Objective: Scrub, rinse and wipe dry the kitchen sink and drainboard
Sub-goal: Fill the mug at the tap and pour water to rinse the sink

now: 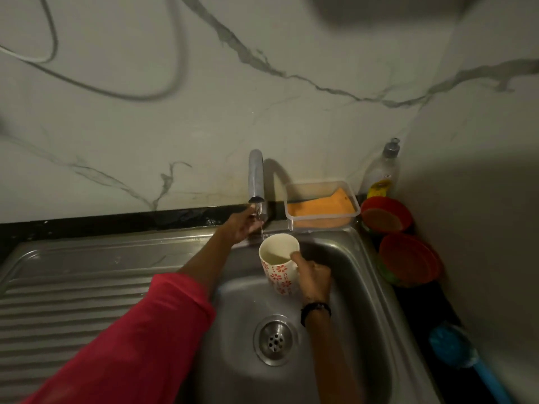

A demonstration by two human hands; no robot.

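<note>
Mug (279, 262) gripped by right hand (313, 277) under tap (256, 182), left hand (242, 227) grasping tap base, two red bowls (386, 214).

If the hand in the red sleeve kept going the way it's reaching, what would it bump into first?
The left hand points up toward the back wall, so it would probably meet the tap first, right at its base. It already looks to be touching there, though depth is hard to judge.

Dim light falls on a white marble-veined wall (291, 118); a grey cable (87, 86) loops across its upper left.
</note>
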